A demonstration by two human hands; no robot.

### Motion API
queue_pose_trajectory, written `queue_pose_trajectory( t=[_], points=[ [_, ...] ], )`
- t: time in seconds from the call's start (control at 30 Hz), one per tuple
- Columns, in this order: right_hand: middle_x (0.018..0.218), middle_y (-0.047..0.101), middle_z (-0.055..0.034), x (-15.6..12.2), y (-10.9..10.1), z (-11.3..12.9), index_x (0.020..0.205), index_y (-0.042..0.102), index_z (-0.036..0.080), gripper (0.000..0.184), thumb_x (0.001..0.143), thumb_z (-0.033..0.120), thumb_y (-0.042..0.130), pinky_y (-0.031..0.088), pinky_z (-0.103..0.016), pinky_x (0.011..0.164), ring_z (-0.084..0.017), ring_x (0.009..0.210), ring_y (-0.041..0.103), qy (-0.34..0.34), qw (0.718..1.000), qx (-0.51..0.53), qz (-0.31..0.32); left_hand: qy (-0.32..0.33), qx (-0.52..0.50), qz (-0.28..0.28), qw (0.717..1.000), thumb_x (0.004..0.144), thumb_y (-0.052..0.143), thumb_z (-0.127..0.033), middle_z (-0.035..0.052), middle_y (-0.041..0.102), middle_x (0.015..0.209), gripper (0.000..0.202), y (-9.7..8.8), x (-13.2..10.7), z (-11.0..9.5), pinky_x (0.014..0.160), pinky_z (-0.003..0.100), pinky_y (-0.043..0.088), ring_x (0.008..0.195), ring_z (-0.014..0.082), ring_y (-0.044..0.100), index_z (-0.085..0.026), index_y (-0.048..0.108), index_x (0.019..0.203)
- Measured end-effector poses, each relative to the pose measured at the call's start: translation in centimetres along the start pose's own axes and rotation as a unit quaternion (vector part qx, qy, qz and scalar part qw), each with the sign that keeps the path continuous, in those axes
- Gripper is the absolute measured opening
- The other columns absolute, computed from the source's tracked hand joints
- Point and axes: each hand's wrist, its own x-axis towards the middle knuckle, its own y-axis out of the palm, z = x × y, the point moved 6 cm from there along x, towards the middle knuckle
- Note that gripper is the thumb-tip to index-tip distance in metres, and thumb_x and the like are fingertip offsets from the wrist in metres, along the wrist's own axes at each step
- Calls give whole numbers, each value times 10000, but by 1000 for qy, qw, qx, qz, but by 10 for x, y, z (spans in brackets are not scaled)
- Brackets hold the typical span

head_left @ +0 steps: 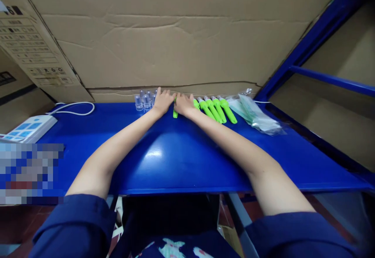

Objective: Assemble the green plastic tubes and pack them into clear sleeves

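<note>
Both my hands reach to the back of the blue table. A bright green handle-shaped piece (pixel 175 114) lies between them, its upper part mostly hidden by fingers. My right hand (pixel 185 104) has its fingers closed around the upper part of this green piece. My left hand (pixel 164 101) is beside it, fingers stretched to the right, with the fingertips close to the top of the piece. Left of my left hand stand several small clear plastic cups (pixel 143 102), some partly hidden by the hand. To the right of my right hand, several similar green handle-shaped pieces (pixel 216 110) with clear tops lie in a slanted row.
Clear plastic bags with pale green contents (pixel 254 113) lie at the right. A white power strip (pixel 32 128) with a looped cable (pixel 79 108) is at the left. Cardboard (pixel 175 54) stands behind the blue table (pixel 175 164), and a blue metal frame (pixel 304 47) rises at the right.
</note>
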Motion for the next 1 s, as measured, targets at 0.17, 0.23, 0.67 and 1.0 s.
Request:
queue_pose_trajectory(
  t=[0.17,0.23,0.67,1.0],
  points=[
    [1338,615,-296,17,13,3,1377,510,-10,452,1009,230,403,263,-502,1122,-355,1294,569,12,999,4,32,22,9,-17,1000,1014,362,-162,204,708,1197,367,-16,-20,3,1117,547,321,1158,317,661,-134,631,1262],
    [1371,585,-308,16,16,2,1412,468,-16,483,1005,242,438,269,-513,1130,-367,1310,558,4,999,6,44,28,0,-18,999,1018,426,-233,203,729,1151,325,-20,-28,7,1084,538,344,1116,332,682,-121,624,1250],
    [1328,596,-253,-58,28,-3,1412,485,1,552,922,253,522,425,-441,1140,-326,1259,589,-189,968,163,-9,-98,-299,-171,934,1039,462,-375,106,724,1128,260,-1,-70,46,844,291,517,941,180,701,-169,537,1179],
    [1386,588,-258,-97,8,10,1467,472,39,509,1021,273,398,505,-505,971,-349,1206,603,-359,916,96,-152,-48,-426,-241,871,1036,413,-511,98,751,1095,447,3,-89,43,780,281,531,845,164,686,-156,666,1140]
  ],
)
